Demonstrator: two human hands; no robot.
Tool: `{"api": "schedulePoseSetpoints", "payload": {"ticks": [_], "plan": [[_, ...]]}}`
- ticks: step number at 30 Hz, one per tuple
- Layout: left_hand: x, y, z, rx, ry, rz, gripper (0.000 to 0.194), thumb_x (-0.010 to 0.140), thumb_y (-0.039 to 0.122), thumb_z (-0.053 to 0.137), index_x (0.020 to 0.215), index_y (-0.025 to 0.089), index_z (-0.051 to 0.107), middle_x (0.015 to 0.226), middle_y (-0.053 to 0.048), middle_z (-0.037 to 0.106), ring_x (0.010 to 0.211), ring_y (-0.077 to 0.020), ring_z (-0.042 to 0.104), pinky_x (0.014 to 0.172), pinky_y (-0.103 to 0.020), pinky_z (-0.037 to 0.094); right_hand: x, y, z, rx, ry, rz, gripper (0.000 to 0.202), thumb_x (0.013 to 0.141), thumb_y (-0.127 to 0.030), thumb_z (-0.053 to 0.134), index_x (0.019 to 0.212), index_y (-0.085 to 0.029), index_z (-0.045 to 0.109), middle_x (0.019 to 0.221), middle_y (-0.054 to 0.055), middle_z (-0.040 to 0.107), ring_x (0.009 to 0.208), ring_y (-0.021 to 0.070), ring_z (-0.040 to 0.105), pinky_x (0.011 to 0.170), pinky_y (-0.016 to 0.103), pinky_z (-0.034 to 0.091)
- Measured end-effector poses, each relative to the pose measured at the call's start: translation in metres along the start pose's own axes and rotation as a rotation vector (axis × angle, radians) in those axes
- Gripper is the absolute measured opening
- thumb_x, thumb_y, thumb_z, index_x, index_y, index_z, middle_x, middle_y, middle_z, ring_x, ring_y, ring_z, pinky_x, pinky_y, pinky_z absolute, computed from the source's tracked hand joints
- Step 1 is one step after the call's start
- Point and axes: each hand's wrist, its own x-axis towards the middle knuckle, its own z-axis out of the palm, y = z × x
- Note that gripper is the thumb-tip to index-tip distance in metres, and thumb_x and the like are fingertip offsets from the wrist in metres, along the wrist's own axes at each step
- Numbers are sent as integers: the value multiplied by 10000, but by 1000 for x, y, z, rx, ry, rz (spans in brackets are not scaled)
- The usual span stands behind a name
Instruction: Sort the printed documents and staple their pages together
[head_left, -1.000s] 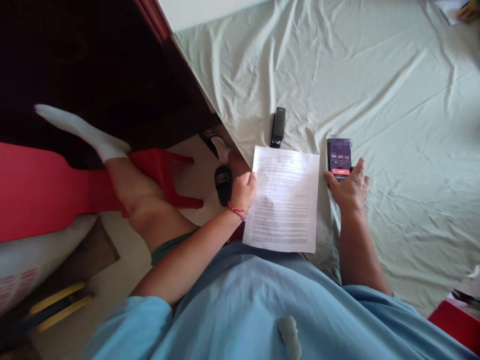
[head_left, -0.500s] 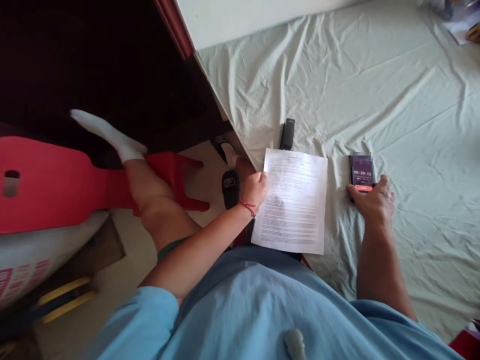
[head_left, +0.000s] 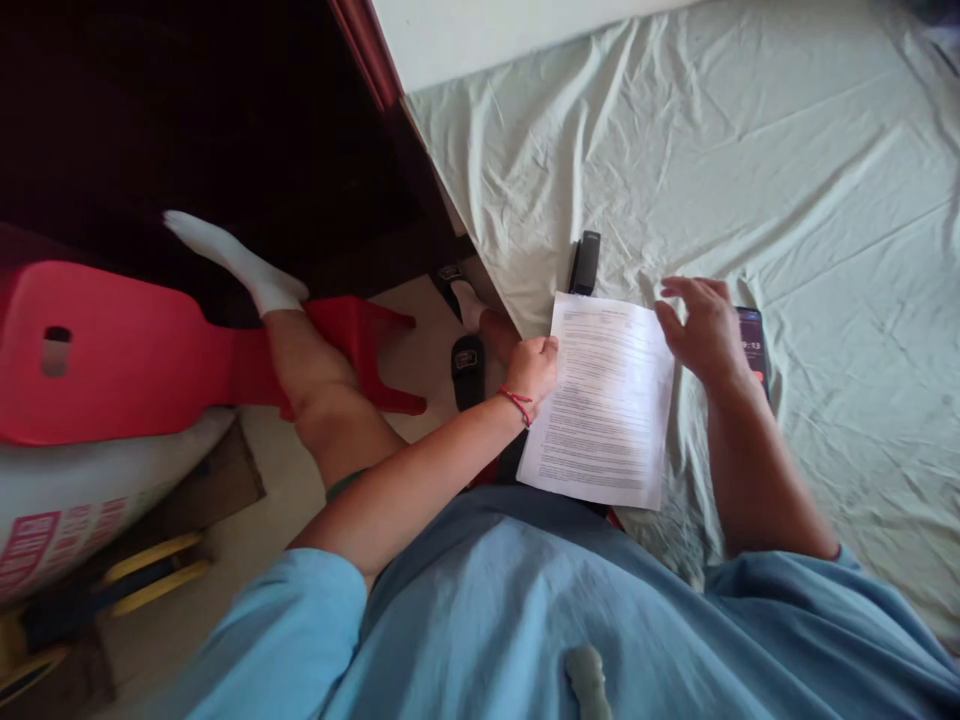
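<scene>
1. Our left hand (head_left: 534, 372) pinches the left edge of a printed paper (head_left: 600, 400) between thumb and fingers, a red bracelet (head_left: 516, 404) on the wrist.
2. Our right hand (head_left: 699, 325) hovers just beside the paper's upper right corner – fingers loosely spread and slightly bent, nothing seen in them.
3. The paper lies between our hands; its print is too small for us to read.
4. Beyond both hands, a black stapler (head_left: 586, 262) sits at the paper's top edge on the pale cloth (head_left: 750, 200).
5. Partly hidden by our right hand and wrist, a phone (head_left: 753, 345) shows "9:13" at the end of its digits.
6. Well left of our left hand, under a red chair (head_left: 112, 350), a white sack (head_left: 142, 470) bears reddish lettering – too blurred to read, its contents hidden.
</scene>
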Motion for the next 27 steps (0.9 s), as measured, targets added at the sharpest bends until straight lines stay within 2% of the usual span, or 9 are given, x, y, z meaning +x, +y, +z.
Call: {"api": "schedulePoseSetpoints", "payload": {"ticks": [3,7,10,13,17,20,23,27], "plan": [[1,3,6,-93,-13,-101,485,1027,176,504,553,195,405,563,31,350,591,-124,326,603,-309,248,26,-13,14,45,-138,-51,433,983,-363,495,1304,-214,744,1189,138,799,1308,361,602,1157,538,448],[2,8,9,-97,-9,-146,483,1032,162,505,556,186,432,559,31,362,578,-116,332,591,-307,249,48,-22,24,88,-219,-77,333,985,-356,530,1116,-238,812,1107,100,817,1129,319,677,1136,509,444],[2,9,9,-77,-3,-130,483,1036,170,514,559,184,441,563,28,373,585,-119,351,598,-307,255,57,-25,22,144,-300,-15,285,963,-342,575,1022,-221,826,1028,83,815,977,275,697,984,435,503],[1,10,12,-47,-7,-104,490,1033,167,528,551,185,440,571,24,388,604,-124,367,613,-313,256,61,-26,18,182,-382,81,251,933,-337,614,985,-193,813,875,60,767,814,225,660,796,364,489],[2,10,18,-44,-21,-101,510,1030,153,521,532,196,420,564,20,387,604,-135,364,625,-326,250,63,-27,17,182,-418,117,221,911,-321,626,751,-193,710,620,2,583,656,173,537,679,338,413],[4,9,21,-50,-22,-119,517,1018,152,520,518,203,401,552,21,360,594,-137,352,620,-328,244,64,-28,20,194,-412,143,237,877,-284,628,654,-203,632,540,-20,474,618,164,485,655,341,388],[3,7,19,-64,-33,-146,494,1007,180,544,526,198,436,547,23,358,587,-134,365,604,-322,235,69,-29,26,171,-403,126,247,865,-281,617,628,-214,605,537,-15,468,630,172,486,660,349,382],[-7,5,8,-38,-61,-109,438,942,174,615,521,178,496,532,23,390,583,-123,376,589,-313,229,74,-26,32,118,-391,50,291,871,-283,588,590,-235,531,566,5,486,677,192,513,702,360,394]]}}
